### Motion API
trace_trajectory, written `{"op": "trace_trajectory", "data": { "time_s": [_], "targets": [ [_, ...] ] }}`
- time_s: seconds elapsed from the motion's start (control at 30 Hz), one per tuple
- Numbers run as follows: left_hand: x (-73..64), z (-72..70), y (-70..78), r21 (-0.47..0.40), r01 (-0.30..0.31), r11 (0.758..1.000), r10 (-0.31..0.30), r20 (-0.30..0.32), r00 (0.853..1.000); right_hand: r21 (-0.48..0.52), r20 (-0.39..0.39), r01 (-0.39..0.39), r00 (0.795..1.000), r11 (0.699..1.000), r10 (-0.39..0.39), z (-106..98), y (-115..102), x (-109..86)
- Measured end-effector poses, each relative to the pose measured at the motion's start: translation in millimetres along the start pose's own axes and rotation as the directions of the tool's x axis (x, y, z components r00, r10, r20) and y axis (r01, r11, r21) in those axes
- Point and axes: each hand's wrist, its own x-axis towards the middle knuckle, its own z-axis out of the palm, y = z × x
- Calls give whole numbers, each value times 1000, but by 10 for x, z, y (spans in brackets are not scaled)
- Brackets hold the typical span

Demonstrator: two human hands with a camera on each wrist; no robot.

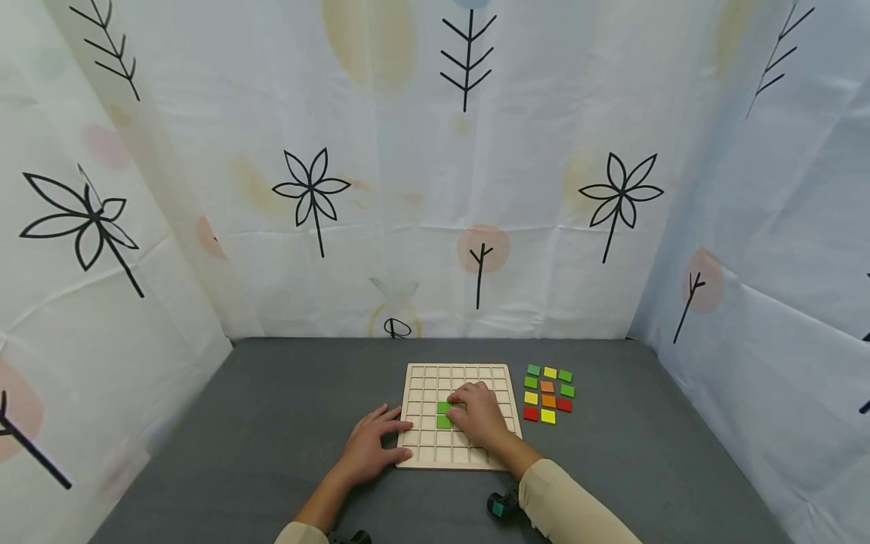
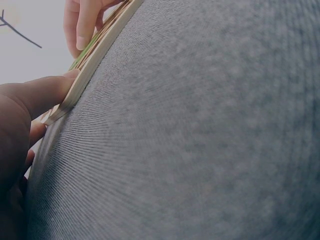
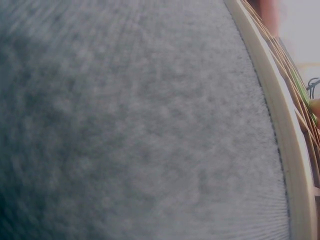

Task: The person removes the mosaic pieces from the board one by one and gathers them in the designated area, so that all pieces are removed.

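A pale wooden grid board (image 1: 421, 453) lies on the grey table. Two light green square tiles, an upper one (image 1: 443, 407) and a lower one (image 1: 443, 422), sit one above the other near its middle. Reaching over the board from the right, my right hand (image 1: 481, 417) has its index finger and thumb at the upper green tile's edges, covering part of it. My left hand (image 1: 372, 444) rests at the board's left edge, fingers spread. The left wrist view shows the left thumb (image 2: 47, 92) against the board's rim and the right fingers (image 2: 86, 25) pointing down at the green.
Right of the board lie several loose square tiles, among them a yellow tile (image 1: 547, 416), a red tile (image 1: 563, 405) and an orange tile (image 1: 547, 387). A black device (image 1: 501, 505) is by the right sleeve. White printed cloth (image 1: 408, 287) encloses the table's back and sides.
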Motion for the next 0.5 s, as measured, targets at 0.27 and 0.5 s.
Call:
{"op": "trace_trajectory", "data": {
  "time_s": [0.27, 0.5],
  "targets": [
    [-4, -3, 2, -5, -12, 1000, 12, -6, 1000, -8, -2, -5, 1000, 1000, 5, 18, 12, 5],
    [-3, -6, 6, -8, -12, 1000, 12, -8, 1000, -7, 4, -14, 1000, 1000, 14, 14, 9, 8]
  ]
}}
